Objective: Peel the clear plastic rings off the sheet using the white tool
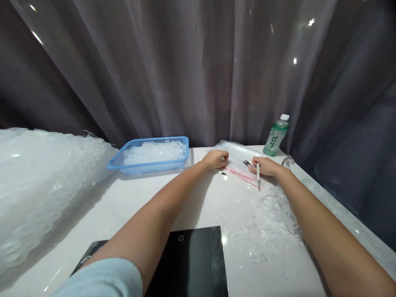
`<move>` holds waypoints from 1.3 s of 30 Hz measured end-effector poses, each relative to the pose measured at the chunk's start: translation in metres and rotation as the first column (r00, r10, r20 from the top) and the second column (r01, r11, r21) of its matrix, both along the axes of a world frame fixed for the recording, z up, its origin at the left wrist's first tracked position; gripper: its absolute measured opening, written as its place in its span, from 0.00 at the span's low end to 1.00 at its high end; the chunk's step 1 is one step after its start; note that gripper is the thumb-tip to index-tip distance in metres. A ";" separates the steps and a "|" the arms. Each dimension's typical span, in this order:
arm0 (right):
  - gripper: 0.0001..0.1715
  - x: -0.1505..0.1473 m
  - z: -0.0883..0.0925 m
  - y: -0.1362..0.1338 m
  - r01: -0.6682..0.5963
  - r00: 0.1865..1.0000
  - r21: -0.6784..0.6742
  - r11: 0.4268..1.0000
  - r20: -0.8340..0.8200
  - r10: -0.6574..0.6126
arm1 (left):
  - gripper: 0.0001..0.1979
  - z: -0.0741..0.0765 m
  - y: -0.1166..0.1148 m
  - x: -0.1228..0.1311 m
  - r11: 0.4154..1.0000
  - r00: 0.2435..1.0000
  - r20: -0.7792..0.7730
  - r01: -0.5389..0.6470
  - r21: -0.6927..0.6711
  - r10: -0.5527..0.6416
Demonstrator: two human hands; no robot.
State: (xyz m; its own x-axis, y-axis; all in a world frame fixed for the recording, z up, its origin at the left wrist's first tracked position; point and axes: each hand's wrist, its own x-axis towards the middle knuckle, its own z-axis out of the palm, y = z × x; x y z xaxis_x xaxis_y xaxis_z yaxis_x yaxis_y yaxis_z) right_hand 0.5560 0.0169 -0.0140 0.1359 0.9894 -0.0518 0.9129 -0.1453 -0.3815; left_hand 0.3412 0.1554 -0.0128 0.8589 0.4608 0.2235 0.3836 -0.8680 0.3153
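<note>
My left hand is closed, its fingertips bent down at the left side of a stack of clear zip bags with red seal lines. Whether it pinches a bag or something smaller cannot be made out. A slim thing with a dark pointed tip lies just below that hand. In my right hand is a pair of small snips, dark blades pointing left over the bags. A white strip, perhaps a handle, sticks out below its fingers. Loose clear plastic bits lie under my right forearm.
A blue basket of small clear pieces stands at the back left. Beside it bulges a big bag of clear plastic rings. A green bottle stands at the back right. A black mat lies in front; a grey curtain hangs behind.
</note>
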 end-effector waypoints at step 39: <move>0.18 -0.041 0.025 0.016 -0.165 0.982 -0.122 0.979 -0.112 0.152 | 0.17 0.004 -0.134 -0.047 0.909 0.909 0.018 0.416 0.033 -0.416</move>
State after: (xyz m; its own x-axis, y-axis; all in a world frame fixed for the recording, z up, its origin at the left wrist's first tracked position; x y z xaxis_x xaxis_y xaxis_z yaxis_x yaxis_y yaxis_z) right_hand 0.5151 0.0330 0.0106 -0.0349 0.9817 -0.1873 0.8858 -0.0564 -0.4606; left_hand 0.2939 0.0214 -0.0093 0.9654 0.0561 0.2545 -0.0217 -0.9558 0.2932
